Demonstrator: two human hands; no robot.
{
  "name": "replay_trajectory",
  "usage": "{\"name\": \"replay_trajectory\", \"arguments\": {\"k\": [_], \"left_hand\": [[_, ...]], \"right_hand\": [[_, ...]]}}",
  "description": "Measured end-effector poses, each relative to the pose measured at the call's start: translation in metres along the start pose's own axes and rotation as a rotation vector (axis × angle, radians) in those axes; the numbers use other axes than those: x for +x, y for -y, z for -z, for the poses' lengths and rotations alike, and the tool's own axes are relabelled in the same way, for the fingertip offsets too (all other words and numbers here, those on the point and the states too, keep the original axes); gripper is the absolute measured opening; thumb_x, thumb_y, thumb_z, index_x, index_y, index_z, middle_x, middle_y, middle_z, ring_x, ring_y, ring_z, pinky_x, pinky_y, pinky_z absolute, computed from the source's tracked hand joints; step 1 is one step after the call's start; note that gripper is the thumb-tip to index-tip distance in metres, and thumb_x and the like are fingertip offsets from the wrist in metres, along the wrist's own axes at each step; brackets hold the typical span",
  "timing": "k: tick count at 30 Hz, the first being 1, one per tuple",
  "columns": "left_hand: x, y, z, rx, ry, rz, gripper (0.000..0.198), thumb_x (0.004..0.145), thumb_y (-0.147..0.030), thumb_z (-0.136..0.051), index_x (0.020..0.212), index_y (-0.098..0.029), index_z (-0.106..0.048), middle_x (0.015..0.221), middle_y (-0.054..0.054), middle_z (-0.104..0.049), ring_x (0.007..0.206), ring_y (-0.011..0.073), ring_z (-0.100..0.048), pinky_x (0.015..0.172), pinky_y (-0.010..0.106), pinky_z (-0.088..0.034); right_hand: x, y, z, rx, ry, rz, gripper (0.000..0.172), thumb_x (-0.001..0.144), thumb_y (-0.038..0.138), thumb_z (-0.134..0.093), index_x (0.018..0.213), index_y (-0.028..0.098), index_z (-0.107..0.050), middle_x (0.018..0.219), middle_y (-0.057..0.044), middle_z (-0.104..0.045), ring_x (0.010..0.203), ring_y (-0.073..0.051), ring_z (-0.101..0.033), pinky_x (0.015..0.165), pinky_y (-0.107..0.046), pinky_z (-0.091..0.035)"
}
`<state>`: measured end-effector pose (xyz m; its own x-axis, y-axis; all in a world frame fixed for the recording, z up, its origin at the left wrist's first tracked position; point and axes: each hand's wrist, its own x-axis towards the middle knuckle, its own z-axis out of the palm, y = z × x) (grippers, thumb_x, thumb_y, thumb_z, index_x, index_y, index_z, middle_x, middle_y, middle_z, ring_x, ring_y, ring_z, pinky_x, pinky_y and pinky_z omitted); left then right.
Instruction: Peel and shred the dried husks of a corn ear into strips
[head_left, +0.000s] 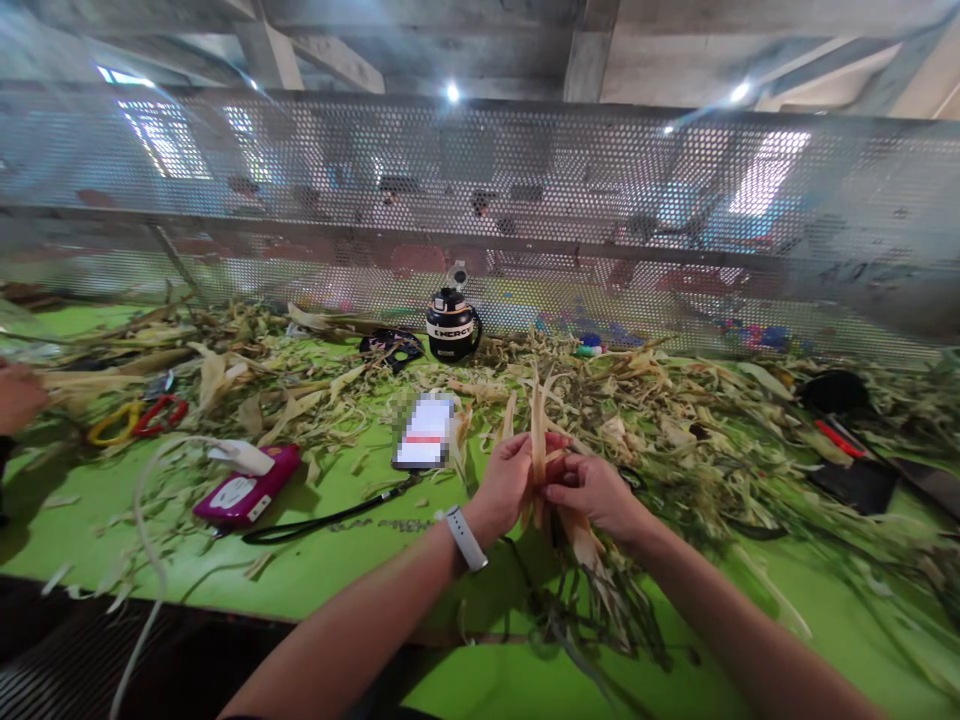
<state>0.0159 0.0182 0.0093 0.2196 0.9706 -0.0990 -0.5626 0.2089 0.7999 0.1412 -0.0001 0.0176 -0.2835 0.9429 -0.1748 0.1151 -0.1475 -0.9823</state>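
Note:
Both my hands meet over the front of the green table, around a bundle of dry corn husks (pixel 538 430). My left hand (pixel 510 480) is closed on the bundle, with a pale strip standing upright from it. From the other side my right hand (pixel 596 492) pinches the husk, its thumb and fingers close to the left fingertips. Below the hands the husk ends (pixel 589 550) fan out into thin shreds. A white band circles my left wrist. Parts of the bundle are hidden behind the fingers.
A phone (pixel 424 432) lies left of my hands, near a purple power bank (pixel 247 485) with a white cable. Scissors (pixel 139 420) and another person's hand (pixel 21 395) are farther left. A black jug (pixel 451 330) stands behind, before a perforated metal screen (pixel 525 190). Husk scraps (pixel 675 410) cover the right.

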Motion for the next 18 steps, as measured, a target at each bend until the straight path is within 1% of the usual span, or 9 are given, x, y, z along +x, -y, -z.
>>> {"name": "replay_trajectory", "arguments": {"k": [3, 5, 7, 9, 11, 13, 15, 16, 18], "left_hand": [[-0.001, 0.000, -0.001, -0.041, -0.006, -0.003, 0.027, 0.061, -0.037, -0.071, 0.073, -0.012, -0.070, 0.082, 0.011, -0.072, 0.078, 0.0232, -0.067, 0.072, 0.034, -0.053], [-0.001, 0.000, -0.002, -0.056, -0.004, -0.002, 0.028, 0.060, -0.037, -0.072, 0.073, -0.013, -0.070, 0.083, 0.010, -0.072, 0.082, 0.0233, -0.066, 0.073, 0.033, -0.053], [-0.001, -0.001, -0.002, -0.051, 0.001, -0.004, 0.030, 0.061, -0.038, -0.072, 0.078, -0.013, -0.071, 0.086, 0.010, -0.072, 0.084, 0.0225, -0.066, 0.073, 0.032, -0.052], [-0.001, -0.003, -0.001, -0.028, -0.013, -0.011, 0.032, 0.064, -0.040, -0.071, 0.084, -0.015, -0.071, 0.090, 0.010, -0.071, 0.085, 0.0213, -0.066, 0.072, 0.030, -0.052], [-0.001, -0.005, 0.000, -0.009, -0.061, -0.021, 0.033, 0.068, -0.041, -0.070, 0.090, -0.017, -0.070, 0.097, 0.009, -0.070, 0.089, 0.0201, -0.065, 0.073, 0.028, -0.051], [-0.001, -0.007, 0.000, -0.019, -0.104, -0.037, 0.032, 0.071, -0.039, -0.069, 0.096, -0.018, -0.070, 0.104, 0.009, -0.069, 0.098, 0.0198, -0.063, 0.076, 0.027, -0.050], [0.000, -0.006, 0.000, -0.049, -0.102, -0.052, 0.035, 0.071, -0.037, -0.069, 0.101, -0.019, -0.068, 0.110, 0.010, -0.066, 0.103, 0.0203, -0.060, 0.079, 0.027, -0.049], [0.000, -0.005, 0.001, -0.063, -0.089, -0.055, 0.036, 0.071, -0.038, -0.070, 0.102, -0.019, -0.068, 0.110, 0.011, -0.066, 0.102, 0.0207, -0.061, 0.079, 0.028, -0.049], [0.001, -0.001, 0.001, -0.067, -0.063, -0.049, 0.039, 0.068, -0.039, -0.071, 0.100, -0.017, -0.069, 0.106, 0.011, -0.068, 0.093, 0.0200, -0.063, 0.075, 0.028, -0.050]], "right_hand": [[0.001, -0.001, -0.001, 0.012, -0.016, 0.022, 0.031, 0.054, 0.024, -0.076, 0.077, 0.016, -0.057, 0.071, 0.001, -0.064, 0.068, -0.015, -0.061, 0.069, -0.030, -0.048], [0.002, -0.001, 0.000, 0.019, -0.002, 0.049, 0.033, 0.055, 0.024, -0.076, 0.081, 0.016, -0.058, 0.074, 0.000, -0.065, 0.071, -0.016, -0.061, 0.070, -0.031, -0.048], [0.003, -0.001, 0.003, -0.008, 0.027, 0.061, 0.029, 0.056, 0.026, -0.076, 0.078, 0.015, -0.061, 0.074, -0.001, -0.065, 0.071, -0.016, -0.061, 0.071, -0.031, -0.047], [0.002, 0.001, 0.006, -0.035, 0.047, 0.048, 0.025, 0.056, 0.029, -0.076, 0.071, 0.014, -0.063, 0.071, -0.002, -0.065, 0.069, -0.015, -0.060, 0.072, -0.031, -0.047], [0.001, 0.005, 0.009, -0.028, 0.036, 0.017, 0.027, 0.055, 0.034, -0.077, 0.069, 0.014, -0.065, 0.071, -0.002, -0.065, 0.067, -0.015, -0.059, 0.072, -0.031, -0.046], [-0.001, 0.008, 0.011, -0.008, 0.021, -0.019, 0.032, 0.054, 0.038, -0.078, 0.072, 0.014, -0.067, 0.072, -0.002, -0.066, 0.068, -0.015, -0.059, 0.074, -0.032, -0.046], [-0.003, 0.009, 0.010, -0.014, 0.013, -0.028, 0.033, 0.055, 0.040, -0.078, 0.074, 0.015, -0.068, 0.075, -0.002, -0.066, 0.071, -0.016, -0.059, 0.077, -0.032, -0.045], [-0.004, 0.009, 0.010, -0.032, 0.008, -0.016, 0.032, 0.055, 0.039, -0.077, 0.074, 0.015, -0.069, 0.076, -0.002, -0.066, 0.072, -0.016, -0.059, 0.078, -0.032, -0.045], [-0.004, 0.008, 0.007, -0.071, 0.002, 0.024, 0.026, 0.056, 0.036, -0.077, 0.070, 0.016, -0.069, 0.076, -0.002, -0.065, 0.073, -0.017, -0.058, 0.077, -0.032, -0.045]]}}
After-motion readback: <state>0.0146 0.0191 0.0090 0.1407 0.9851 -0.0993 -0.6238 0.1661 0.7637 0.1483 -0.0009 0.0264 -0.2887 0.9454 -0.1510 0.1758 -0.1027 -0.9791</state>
